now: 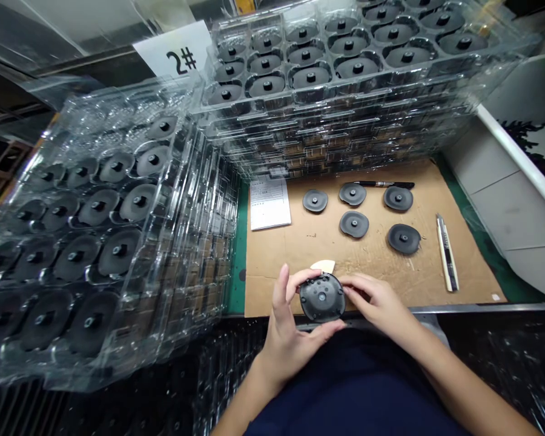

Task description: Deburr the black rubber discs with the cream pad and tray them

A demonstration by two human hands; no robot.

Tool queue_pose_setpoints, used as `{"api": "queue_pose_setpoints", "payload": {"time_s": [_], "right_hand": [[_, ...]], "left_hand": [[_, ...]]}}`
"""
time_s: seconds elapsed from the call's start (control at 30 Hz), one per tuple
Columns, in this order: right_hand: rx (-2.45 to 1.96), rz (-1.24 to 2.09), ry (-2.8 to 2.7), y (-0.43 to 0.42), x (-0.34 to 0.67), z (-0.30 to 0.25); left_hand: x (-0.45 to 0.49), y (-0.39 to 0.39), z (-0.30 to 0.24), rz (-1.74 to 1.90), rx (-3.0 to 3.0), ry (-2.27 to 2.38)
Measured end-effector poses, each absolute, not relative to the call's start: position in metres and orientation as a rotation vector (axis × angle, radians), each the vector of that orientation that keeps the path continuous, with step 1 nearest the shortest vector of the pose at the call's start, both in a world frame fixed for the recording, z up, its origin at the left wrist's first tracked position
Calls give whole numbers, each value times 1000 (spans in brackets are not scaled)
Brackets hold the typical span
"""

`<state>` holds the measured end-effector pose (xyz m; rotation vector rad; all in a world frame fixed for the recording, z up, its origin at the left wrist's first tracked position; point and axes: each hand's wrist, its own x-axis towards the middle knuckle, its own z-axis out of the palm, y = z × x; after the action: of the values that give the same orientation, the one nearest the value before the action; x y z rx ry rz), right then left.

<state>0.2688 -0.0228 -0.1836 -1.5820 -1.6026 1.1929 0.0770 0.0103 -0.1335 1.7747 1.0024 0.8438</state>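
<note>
My left hand grips a rounded black plastic disc between the thumb below and the fingers above. The disc is tilted up toward me, showing a face with a small central boss and little pegs near its rim. My right hand is closed at the disc's right edge, thumb and fingertips pinched there; whether anything small sits between them is hidden. Just behind the disc, a pale wedge-shaped piece shows on the cardboard. Several similar black discs lie farther back, each with a short stem pointing up.
A cardboard sheet covers the green bench. On it are a white paper pad, a black pen and a utility knife. Stacked clear trays of discs stand behind, with another tray stack at left. A white bin is at right.
</note>
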Motion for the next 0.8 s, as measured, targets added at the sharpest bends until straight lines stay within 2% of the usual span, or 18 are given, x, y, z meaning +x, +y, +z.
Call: {"api": "queue_pose_setpoints", "payload": {"time_s": [0.13,0.23,0.3,0.4,0.6,0.8], "right_hand": [[-1549,1070,-1533,-29,273,-171],[-1402,919,-1729,-31,275,-158],[-1313,823,-1868,-30,276,-150],[-1322,771,-1790,-27,274,-140],[-1462,921,-1629,-28,277,-147],[-1696,1229,-1772,-28,290,-189]], "left_hand": [[76,9,-134,840,1714,1025],[77,9,-135,824,1579,1039],[78,9,-136,753,1413,1035],[82,10,-139,645,1108,1014],[83,36,-134,802,1160,1099],[95,126,-79,1260,1483,1217]]}}
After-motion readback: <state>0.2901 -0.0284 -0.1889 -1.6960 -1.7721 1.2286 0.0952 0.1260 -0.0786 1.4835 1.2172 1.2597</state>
